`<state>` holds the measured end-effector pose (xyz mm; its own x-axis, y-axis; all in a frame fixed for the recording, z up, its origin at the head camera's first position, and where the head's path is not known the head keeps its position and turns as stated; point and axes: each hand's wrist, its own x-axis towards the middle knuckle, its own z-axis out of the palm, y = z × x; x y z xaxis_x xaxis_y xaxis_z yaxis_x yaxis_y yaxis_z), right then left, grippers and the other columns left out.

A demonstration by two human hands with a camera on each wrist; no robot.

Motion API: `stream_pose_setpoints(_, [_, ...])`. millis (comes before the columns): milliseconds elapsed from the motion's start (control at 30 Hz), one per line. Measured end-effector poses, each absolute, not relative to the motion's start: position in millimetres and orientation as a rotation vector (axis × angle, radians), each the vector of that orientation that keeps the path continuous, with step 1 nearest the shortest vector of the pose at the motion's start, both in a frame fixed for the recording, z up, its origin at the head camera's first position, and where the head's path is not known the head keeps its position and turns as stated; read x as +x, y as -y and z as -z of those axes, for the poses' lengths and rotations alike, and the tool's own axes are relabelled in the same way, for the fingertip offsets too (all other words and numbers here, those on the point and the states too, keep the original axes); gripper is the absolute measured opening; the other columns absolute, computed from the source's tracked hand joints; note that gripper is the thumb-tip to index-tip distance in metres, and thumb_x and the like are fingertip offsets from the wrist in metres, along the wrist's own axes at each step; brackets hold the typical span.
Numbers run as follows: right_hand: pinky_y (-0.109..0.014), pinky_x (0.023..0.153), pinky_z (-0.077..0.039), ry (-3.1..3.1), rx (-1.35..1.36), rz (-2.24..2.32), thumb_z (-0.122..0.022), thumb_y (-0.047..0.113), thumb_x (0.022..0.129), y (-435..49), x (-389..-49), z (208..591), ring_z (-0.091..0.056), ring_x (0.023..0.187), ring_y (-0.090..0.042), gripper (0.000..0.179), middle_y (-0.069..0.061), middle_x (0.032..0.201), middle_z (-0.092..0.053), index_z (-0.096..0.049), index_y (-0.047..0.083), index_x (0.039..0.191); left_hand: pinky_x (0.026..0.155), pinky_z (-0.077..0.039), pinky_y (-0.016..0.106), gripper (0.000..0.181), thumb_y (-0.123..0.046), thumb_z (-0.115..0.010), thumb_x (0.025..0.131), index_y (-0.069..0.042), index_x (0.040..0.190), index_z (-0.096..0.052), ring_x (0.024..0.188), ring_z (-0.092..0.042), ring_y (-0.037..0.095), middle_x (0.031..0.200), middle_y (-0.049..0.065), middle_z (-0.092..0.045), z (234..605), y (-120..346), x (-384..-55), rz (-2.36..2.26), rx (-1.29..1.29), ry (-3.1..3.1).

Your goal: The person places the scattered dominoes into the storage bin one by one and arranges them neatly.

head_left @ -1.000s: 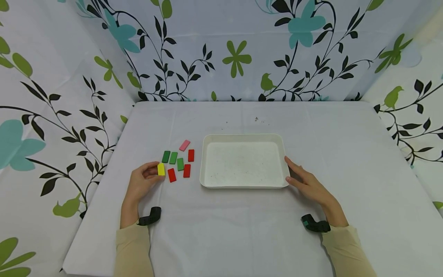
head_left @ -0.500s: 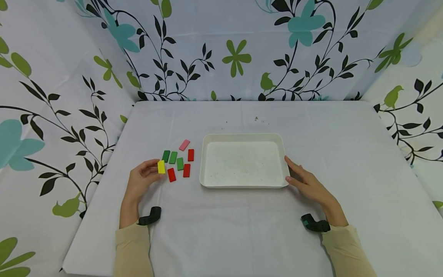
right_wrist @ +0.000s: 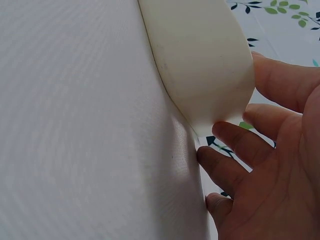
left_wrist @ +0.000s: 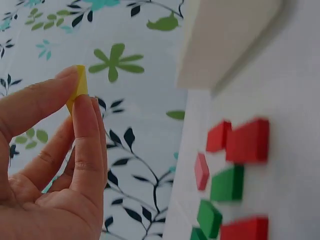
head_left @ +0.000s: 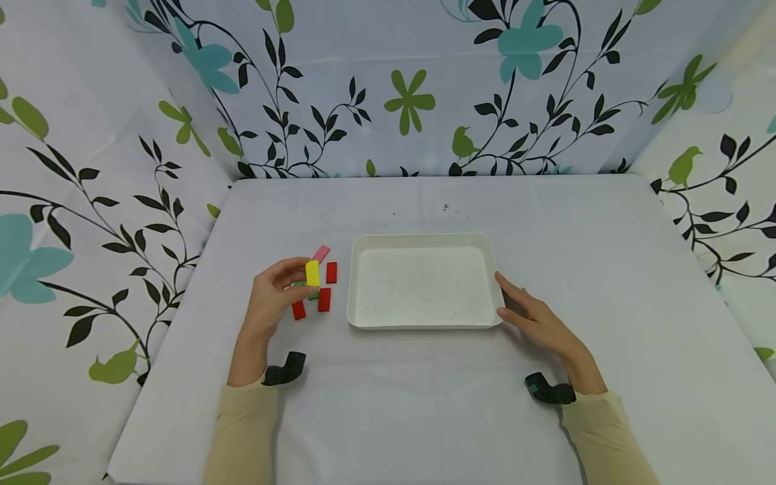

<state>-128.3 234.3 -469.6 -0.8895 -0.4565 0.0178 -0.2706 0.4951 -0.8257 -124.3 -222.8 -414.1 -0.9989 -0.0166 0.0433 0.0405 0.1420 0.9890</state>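
Observation:
Between thumb and fingertips my left hand (head_left: 273, 296) pinches a yellow block (head_left: 312, 273), raised above the table. In the left wrist view that yellow block (left_wrist: 79, 89) shows edge-on. Under and around the hand lie three red blocks (head_left: 324, 300), a pink block (head_left: 320, 253) and green blocks (head_left: 313, 296) that it mostly covers in the head view. My right hand (head_left: 542, 323) touches the right end of a white rectangular tray (head_left: 424, 283) with extended fingers. Up close, the fingertips of the right hand (right_wrist: 280, 150) meet the tray's outer wall (right_wrist: 205, 65).
A white cloth covers the table (head_left: 418, 404). Small dark specks (head_left: 446, 207) lie behind the tray. Patterned curtains (head_left: 339, 87) hang along the back and both sides. A black wrist camera (head_left: 285, 369) sits on the left wrist, another (head_left: 548, 389) on the right.
My left hand has lifted the yellow block from the left side of the group and carried it right and away from me, over the green blocks. The right hand stays at the tray.

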Motion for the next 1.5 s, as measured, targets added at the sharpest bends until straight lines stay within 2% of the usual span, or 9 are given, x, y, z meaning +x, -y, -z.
stream_pose_setpoints(167, [-0.052, 0.106, -0.004, -2.540, -0.598, 1.324, -0.053, 0.024, 0.089, -234, -128, 467, -0.008, 0.135, -0.034, 0.063, -0.004, 0.147, -0.018, -0.019, 0.027, 0.142, 0.072, -0.051, 0.023, 0.050, -0.005, -0.073, 0.070, -0.004, 0.117, -0.054, 0.089, -0.057, 0.019, 0.106, 0.008, -0.057, 396, 173, -144, 2.084, -0.105, 2.356])
stream_pose_setpoints(400, [-0.054, 0.105, -0.003, -2.517, -0.617, 1.360, -0.053, 0.013, 0.089, -227, -123, 448, -0.009, 0.133, -0.039, 0.062, -0.013, 0.146, -0.018, -0.021, 0.012, 0.142, 0.076, -0.051, 0.025, 0.045, -0.001, -0.072, 0.070, -0.014, 0.111, -0.059, 0.085, -0.058, 0.019, 0.097, 0.008, -0.055, 389, 99, -162, 2.104, -0.021, 2.432])
stream_pose_setpoints(500, [-0.056, 0.104, -0.004, -2.513, -0.622, 1.363, -0.053, 0.010, 0.088, -222, -119, 438, -0.010, 0.132, -0.042, 0.061, -0.018, 0.145, -0.019, -0.021, 0.007, 0.141, 0.075, -0.051, 0.026, 0.046, 0.003, -0.071, 0.069, -0.012, 0.111, -0.060, 0.085, -0.058, 0.019, 0.096, 0.009, -0.055, 391, 72, -166, 2.140, 0.015, 2.450])
stream_pose_setpoints(700, [-0.055, 0.105, -0.005, -2.529, -0.605, 1.328, -0.052, 0.011, 0.088, -219, -117, 433, -0.011, 0.132, -0.042, 0.061, -0.017, 0.144, -0.020, -0.022, 0.007, 0.141, 0.070, -0.052, 0.024, 0.048, 0.010, -0.070, 0.066, -0.009, 0.109, -0.061, 0.081, -0.059, 0.017, 0.093, 0.009, -0.056, 409, 32, -174, 2.204, 0.054, 2.476])
stream_pose_setpoints(1133, [-0.054, 0.105, -0.005, -2.527, -0.581, 1.326, -0.053, 0.013, 0.088, -220, -117, 434, -0.012, 0.133, -0.039, 0.060, -0.015, 0.145, -0.020, -0.023, 0.005, 0.140, 0.058, -0.050, 0.022, 0.050, 0.012, -0.073, 0.059, -0.011, 0.103, -0.067, 0.067, -0.056, 0.010, 0.083, 0.006, -0.061, 438, -32, -186, 2.108, 0.243, 2.579])
stream_pose_setpoints(1500, [-0.054, 0.106, -0.004, -2.525, -0.583, 1.329, -0.052, 0.013, 0.089, -219, -117, 435, -0.012, 0.133, -0.038, 0.060, -0.013, 0.145, -0.020, -0.022, 0.006, 0.140, 0.058, -0.047, 0.021, 0.046, 0.005, -0.076, 0.059, -0.015, 0.100, -0.069, 0.064, -0.056, 0.008, 0.078, 0.000, -0.063, 454, -46, -189, 1.960, 0.265, 2.673])
